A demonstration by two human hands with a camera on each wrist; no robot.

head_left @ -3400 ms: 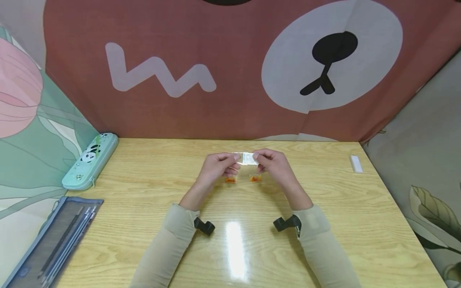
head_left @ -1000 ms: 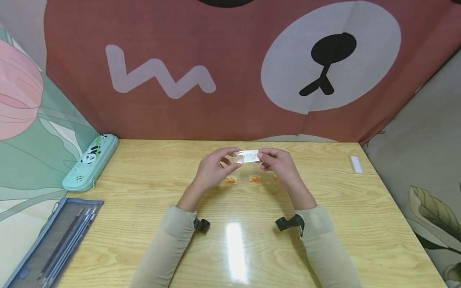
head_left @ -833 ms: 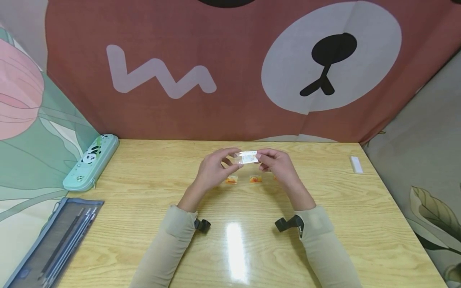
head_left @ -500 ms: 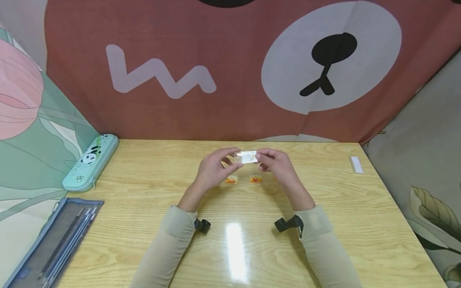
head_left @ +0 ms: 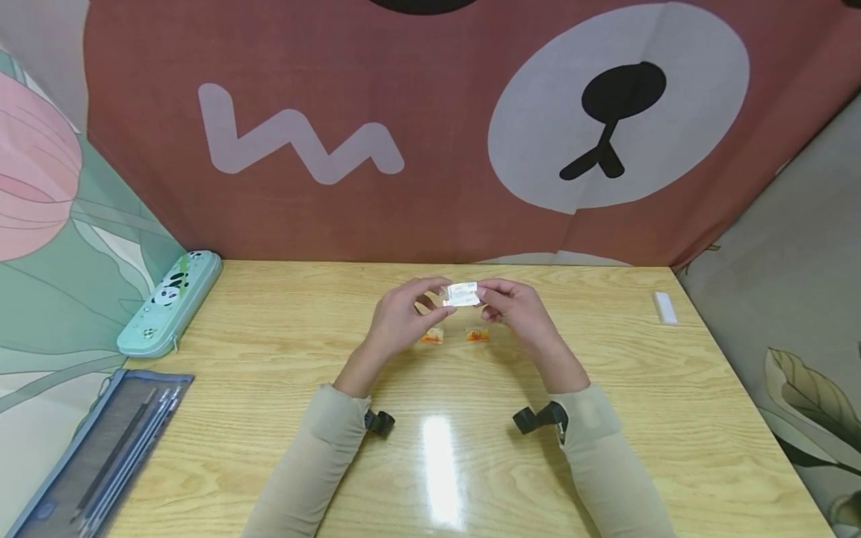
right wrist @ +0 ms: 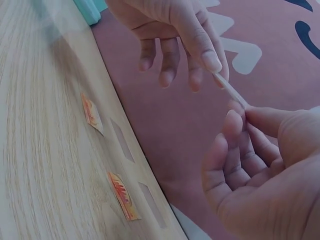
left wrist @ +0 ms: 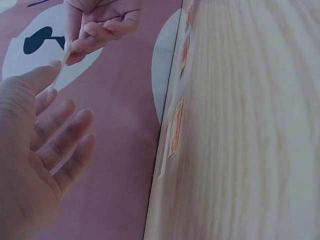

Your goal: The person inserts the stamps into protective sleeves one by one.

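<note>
In the head view a small white printed rectangle with a clear strip at its left end is held up over the table between both hands. My left hand pinches the left end by its edges between thumb and index finger, its other fingers spread in the left wrist view. My right hand pinches the right end with thumb and fingertips. From the right wrist the thing shows edge-on as a thin pale strip. Below the hands lie an orange printed piece and another orange piece. A third orange piece shows in the left wrist view.
A mint panda pencil case sits at the table's back left, with a blue-edged mesh pouch of thin sticks in front of it. A white block lies at the right. Printed cloth hangs along the back edge.
Over the last second the white rectangle has shifted slightly left, and less of the clear strip shows. The right hand has drawn slightly left, covering the third orange piece in the head view.
</note>
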